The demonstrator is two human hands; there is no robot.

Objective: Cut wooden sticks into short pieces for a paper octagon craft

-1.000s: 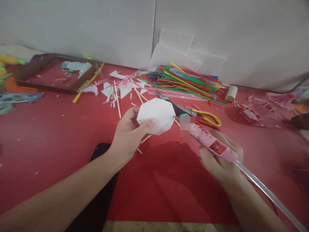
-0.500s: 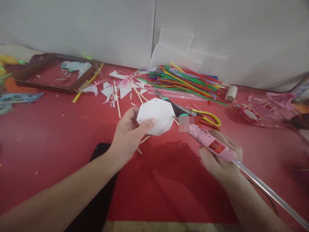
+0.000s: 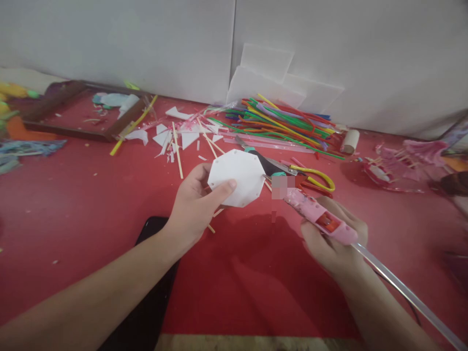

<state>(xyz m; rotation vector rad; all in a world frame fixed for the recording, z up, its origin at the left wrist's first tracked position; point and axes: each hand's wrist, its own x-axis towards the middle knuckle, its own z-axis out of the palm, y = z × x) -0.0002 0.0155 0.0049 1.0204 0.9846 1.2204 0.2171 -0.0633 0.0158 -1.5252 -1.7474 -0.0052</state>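
1. Head view, from my end of the link: the left hand (image 3: 195, 202) pinches the white octagonal piece (image 3: 241, 170) by its near left side, thumb on top and fingers behind. I see the piece held above the surface (image 3: 219, 282), at the middle of the scene.
2. The right hand (image 3: 336, 256) is wrapped around the pink glue gun (image 3: 307, 207), a clear glue stick (image 3: 398, 287) running out of its back toward the near right. I cannot tell whether the trigger is pressed.
3. What has just changed is slight: over the last half second the octagon's near edge dips a little, covering more of the thin wooden stick (image 3: 218, 212) beneath it. The gun hardly moves.
4. The gun's dark tip is at the octagon's right corner; a blurred patch hides much of the nozzle, so I cannot say whether tip and piece touch.
5. I take so small a shift to mean that the work is concentrated on this one corner, with both hands kept steady. Small marks show near several other corners, though I cannot make out whether they are holes or glue.
6. Just beyond, I see scissors (image 3: 321, 176) with yellow handles to the right, a bundle of coloured pipe cleaners (image 3: 281, 122) on the far side, and white scraps (image 3: 189, 140) to the far left of the piece.
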